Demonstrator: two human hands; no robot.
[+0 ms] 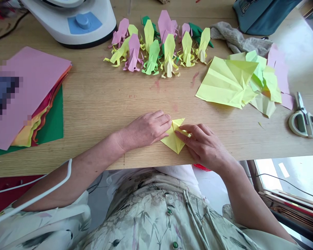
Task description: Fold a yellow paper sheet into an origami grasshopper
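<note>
A small yellow folded paper lies on the wooden table near its front edge, creased down the middle with its points facing toward and away from me. My left hand rests over its left side, fingertips pressing the upper left part. From the right, my right hand pinches the paper's right edge between thumb and forefinger. Both hands touch the sheet, and part of each side is hidden under the fingers.
Several folded paper figures in pink, yellow and green stand at the back. Coloured sheets are stacked at left, near a white appliance. To the right are creased yellow paper, scissors, a grey cloth and a teal bag.
</note>
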